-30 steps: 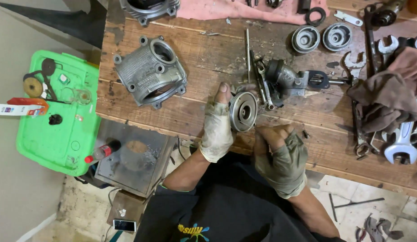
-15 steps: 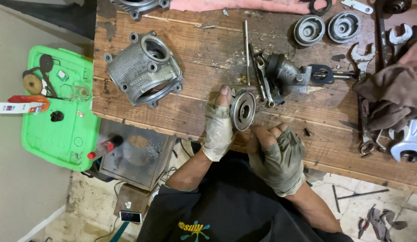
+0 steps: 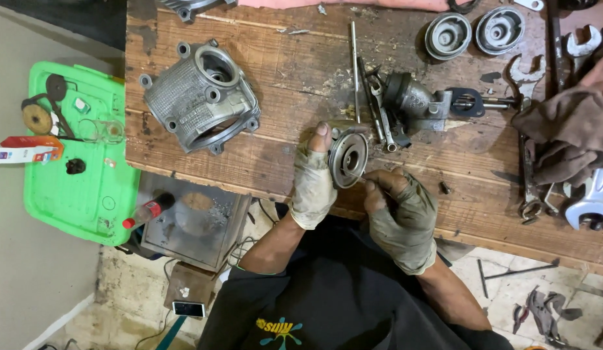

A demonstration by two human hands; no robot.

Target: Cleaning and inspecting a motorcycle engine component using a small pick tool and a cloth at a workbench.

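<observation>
The left hand (image 3: 312, 178), in a worn fingerless glove, has its fingers closed around the rim of a round metal disc part (image 3: 348, 157), holding it on edge at the near side of the wooden workbench (image 3: 288, 78). The right hand (image 3: 399, 217), in a dark glove, pinches thumb and fingertips together against the lower edge of the disc; what they grip cannot be told, possibly a thin wire or clip.

Just beyond the disc lie a thin steel rod (image 3: 354, 71) and a slim wrench (image 3: 379, 110), with a dark cast assembly (image 3: 421, 102) beside them. A grey ribbed housing (image 3: 199, 96) sits well to the left; two round caps (image 3: 473, 32) lie at the far right.

Risks, as judged:
- The disc sits near the bench edge; a slack grip could drop it to the floor.
- A small pinched part could spring free and be lost among the bench debris.
- Greasy gloves reduce grip.
</observation>
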